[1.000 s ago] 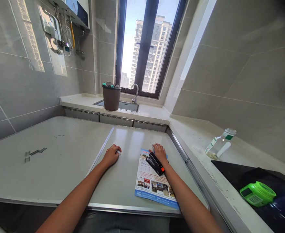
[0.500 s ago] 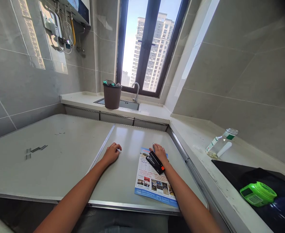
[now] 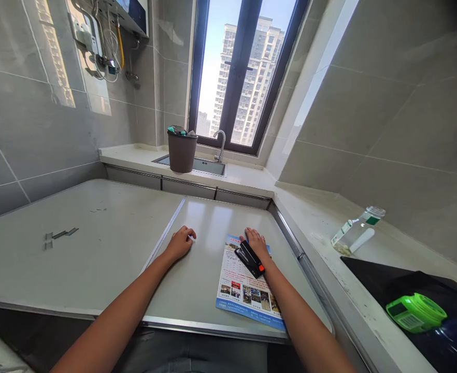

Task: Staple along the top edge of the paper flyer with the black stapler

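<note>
My left hand (image 3: 181, 242) rests on the white table (image 3: 115, 269), just right of the seam, its fingers loosely bent and nothing visible in them. Flat over the upper right part of a printed leaflet (image 3: 232, 292) lies my right hand (image 3: 255, 242), fingers stretched forward. A black stapler (image 3: 248, 260) with an orange-red end is on the leaflet, right against the left side of that hand and wrist. Several grey staple strips (image 3: 59, 235) lie on the left half of the table, far from both hands.
Beyond the table, a brown bin (image 3: 182, 151) stands at the sink (image 3: 209, 167) by a faucet (image 3: 221, 142). On the right counter are a clear glass jar (image 3: 358, 230), a black surface (image 3: 372, 274) and a bright green-lidded container (image 3: 415, 312). A metal rail (image 3: 300, 256) edges the counter.
The whole view has shifted slightly. Both hands, the stapler and the leaflet keep their places on the table.
</note>
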`<state>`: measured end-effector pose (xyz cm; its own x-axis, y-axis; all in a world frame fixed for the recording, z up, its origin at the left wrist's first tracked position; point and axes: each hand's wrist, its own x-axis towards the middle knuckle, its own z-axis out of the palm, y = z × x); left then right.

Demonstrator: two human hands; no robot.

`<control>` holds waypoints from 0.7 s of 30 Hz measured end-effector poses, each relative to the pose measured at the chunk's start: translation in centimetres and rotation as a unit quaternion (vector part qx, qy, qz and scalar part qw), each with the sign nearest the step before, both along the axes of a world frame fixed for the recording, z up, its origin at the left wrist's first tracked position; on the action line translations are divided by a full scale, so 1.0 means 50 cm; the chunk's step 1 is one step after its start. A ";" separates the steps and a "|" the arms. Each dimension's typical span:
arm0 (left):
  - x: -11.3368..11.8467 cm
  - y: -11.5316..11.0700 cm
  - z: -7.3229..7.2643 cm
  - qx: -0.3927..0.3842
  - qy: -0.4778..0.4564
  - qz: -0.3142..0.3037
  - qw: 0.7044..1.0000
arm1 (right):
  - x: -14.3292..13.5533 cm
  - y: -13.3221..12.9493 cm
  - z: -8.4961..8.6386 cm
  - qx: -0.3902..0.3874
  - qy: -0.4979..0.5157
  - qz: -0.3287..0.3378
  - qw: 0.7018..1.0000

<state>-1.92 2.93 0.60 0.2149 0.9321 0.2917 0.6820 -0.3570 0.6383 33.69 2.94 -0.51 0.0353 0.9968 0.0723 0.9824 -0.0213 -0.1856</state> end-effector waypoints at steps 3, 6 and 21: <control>-0.001 0.002 -0.004 0.001 -0.007 0.001 1.000 | 0.000 -0.001 0.000 0.001 -0.004 0.002 1.000; -0.002 0.007 -0.006 -0.002 -0.038 0.001 0.999 | -0.001 -0.002 0.002 -0.006 -0.004 0.003 1.000; -0.092 0.041 0.042 0.004 -0.640 0.081 0.764 | -0.259 0.065 0.005 0.003 0.031 0.113 0.993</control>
<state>-6.52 4.99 2.68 -0.3691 0.9134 0.1715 -0.4646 -0.3412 0.8172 20.72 6.17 -0.24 -0.1857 0.9791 0.0830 0.9486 0.2007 -0.2447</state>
